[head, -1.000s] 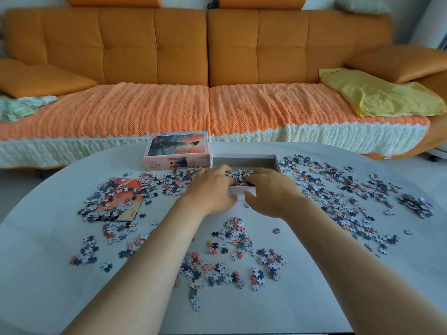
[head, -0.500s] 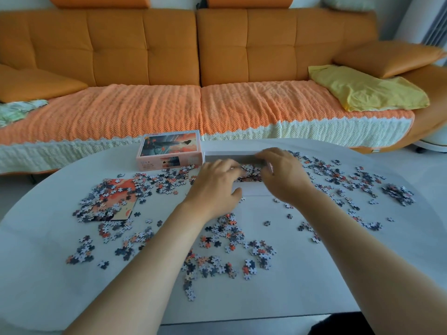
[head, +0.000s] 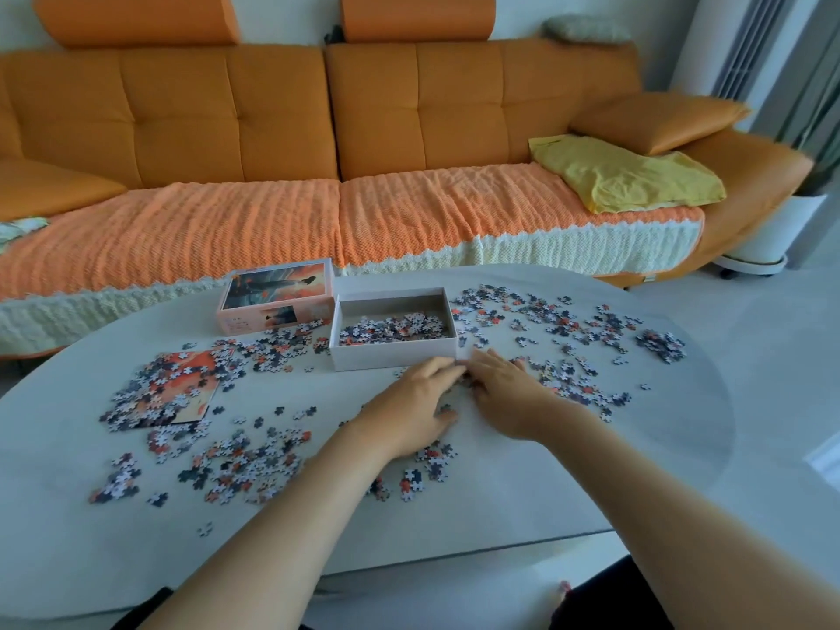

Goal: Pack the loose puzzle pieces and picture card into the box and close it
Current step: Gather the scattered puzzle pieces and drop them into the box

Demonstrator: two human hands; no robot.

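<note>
Both hands lie palm-down with fingers loosely spread, left hand (head: 416,409) and right hand (head: 504,395) covering some loose puzzle pieces (head: 552,329) just before the open box (head: 394,354), while scattered pieces half-hide the picture card (head: 193,372).

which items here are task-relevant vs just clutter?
Part of the job:
- open box, some pieces already inside
- box lid, left of the box
- picture card, half buried under pieces
- loose puzzle pieces scattered on the table
- left hand and right hand, flat on the table by the box

Just lying about:
- orange sofa
- yellow cloth
</note>
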